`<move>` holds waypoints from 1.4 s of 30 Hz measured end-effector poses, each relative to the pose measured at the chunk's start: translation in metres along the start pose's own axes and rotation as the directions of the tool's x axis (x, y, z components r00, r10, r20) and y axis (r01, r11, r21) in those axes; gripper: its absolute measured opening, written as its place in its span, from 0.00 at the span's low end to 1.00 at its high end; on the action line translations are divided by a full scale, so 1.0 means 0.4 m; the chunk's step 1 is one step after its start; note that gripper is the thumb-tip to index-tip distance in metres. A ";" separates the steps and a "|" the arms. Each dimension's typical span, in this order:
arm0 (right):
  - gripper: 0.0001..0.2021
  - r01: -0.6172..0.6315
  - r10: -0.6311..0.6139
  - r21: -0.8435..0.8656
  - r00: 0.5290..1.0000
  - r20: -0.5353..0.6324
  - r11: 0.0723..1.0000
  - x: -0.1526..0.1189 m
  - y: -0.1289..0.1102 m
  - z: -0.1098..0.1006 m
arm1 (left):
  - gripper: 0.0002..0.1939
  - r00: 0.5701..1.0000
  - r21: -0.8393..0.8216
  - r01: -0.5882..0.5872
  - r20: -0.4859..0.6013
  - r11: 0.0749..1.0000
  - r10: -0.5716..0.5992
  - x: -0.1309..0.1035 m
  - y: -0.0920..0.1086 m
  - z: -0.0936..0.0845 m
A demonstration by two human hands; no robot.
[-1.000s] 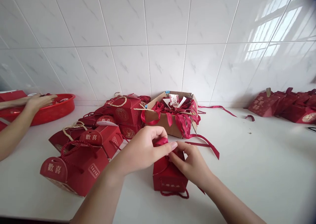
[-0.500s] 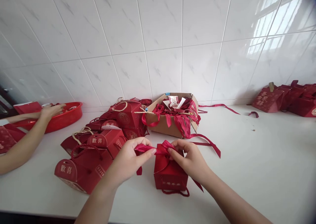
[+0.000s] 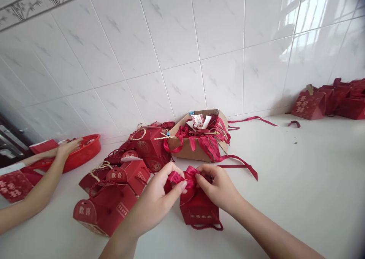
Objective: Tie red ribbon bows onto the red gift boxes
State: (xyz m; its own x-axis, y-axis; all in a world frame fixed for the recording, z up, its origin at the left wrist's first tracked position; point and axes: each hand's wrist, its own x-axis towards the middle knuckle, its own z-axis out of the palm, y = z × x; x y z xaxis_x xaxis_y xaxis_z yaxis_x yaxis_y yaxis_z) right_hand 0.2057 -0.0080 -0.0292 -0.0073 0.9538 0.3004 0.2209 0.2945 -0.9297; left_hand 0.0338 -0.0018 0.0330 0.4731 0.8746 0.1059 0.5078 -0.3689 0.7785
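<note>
A small red gift box stands on the white table in front of me, its rope handle hanging at the near side. On top of it is a red satin ribbon, gathered into loops. My left hand pinches one loop between thumb and fingers, left of the box's top. At the right of the knot, my right hand pinches the ribbon too, close against the lid. The fingers partly hide the knot itself.
Several red gift boxes are heaped to the left. Behind, a cardboard box holds loose ribbons, some trailing onto the table. Another person's arms reach into a red basin. More red boxes stand far right.
My left hand has drawn its stretched ribbon in toward the knot, bending it into a loop. My right hand keeps its pinch. The whole view has tilted and shifted slightly.
</note>
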 end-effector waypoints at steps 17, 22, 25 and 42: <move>0.09 0.137 -0.133 -0.162 0.990 0.039 0.977 -0.015 -0.005 -0.011 | 0.10 0.995 -0.459 0.102 0.048 0.883 -0.090 0.017 0.061 0.018; 0.08 0.106 -0.103 -0.108 0.994 0.039 0.988 -0.014 -0.004 -0.010 | 0.30 0.988 -0.502 0.009 0.139 0.865 0.070 0.019 0.061 0.020; 0.14 0.079 -0.074 -0.083 0.995 0.060 0.993 -0.013 -0.001 -0.009 | 0.41 0.993 -0.437 -0.062 0.062 0.897 0.099 0.044 0.042 0.022; 0.08 0.002 -0.002 0.084 1.000 -0.005 0.996 -0.026 0.001 0.000 | 0.07 0.997 -0.222 -0.047 -0.072 0.974 0.032 0.039 -0.072 0.059</move>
State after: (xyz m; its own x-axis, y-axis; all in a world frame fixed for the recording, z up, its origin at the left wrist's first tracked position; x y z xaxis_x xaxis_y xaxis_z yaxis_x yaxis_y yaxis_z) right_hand 0.2057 -0.0179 -0.0329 -0.0030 0.9529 0.3034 0.1381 0.3009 -0.9436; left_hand 0.0437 0.0149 -0.0023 0.4356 0.8830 0.1748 0.3122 -0.3303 0.8907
